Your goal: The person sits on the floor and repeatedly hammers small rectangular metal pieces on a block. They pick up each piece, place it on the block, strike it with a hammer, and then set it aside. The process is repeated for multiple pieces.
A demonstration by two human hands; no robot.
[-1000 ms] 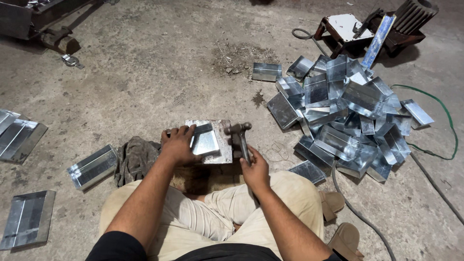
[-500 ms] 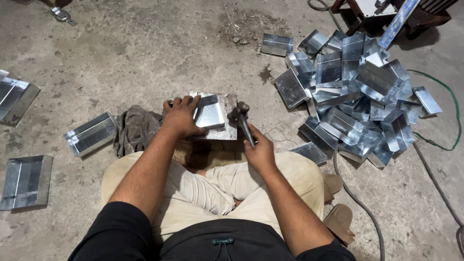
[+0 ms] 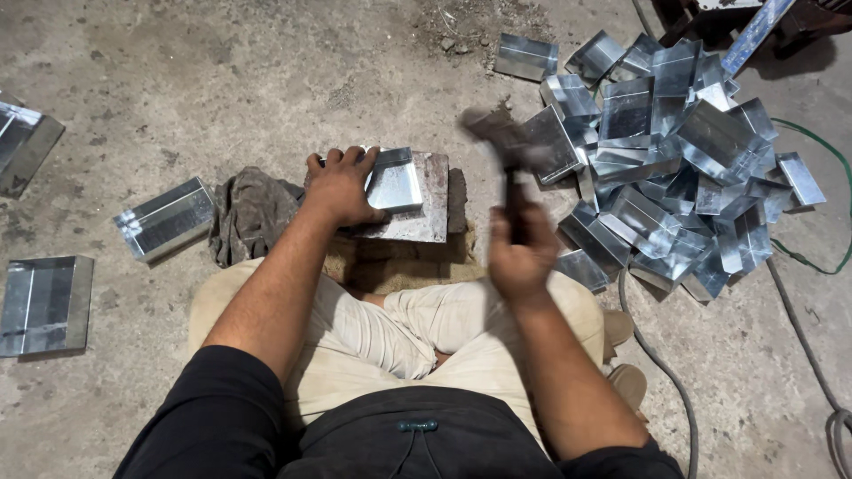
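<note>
I sit cross-legged on a concrete floor. My left hand (image 3: 342, 184) presses a folded sheet-metal piece (image 3: 395, 183) flat on a steel block (image 3: 428, 213) in front of my knees. My right hand (image 3: 522, 257) grips the handle of a hammer (image 3: 502, 146), raised and blurred above the block's right side. The hammer head is up in the air, apart from the metal piece.
A large heap of shiny folded metal pieces (image 3: 661, 155) lies to the right. A grey rag (image 3: 250, 213) and a single piece (image 3: 165, 219) lie left of the block, with more pieces (image 3: 44, 303) further left. A cable (image 3: 666, 372) runs along the right.
The hammer rested with its head on the block beside the metal piece; now my right hand has lifted it up and to the right. My left hand stays on the piece.
</note>
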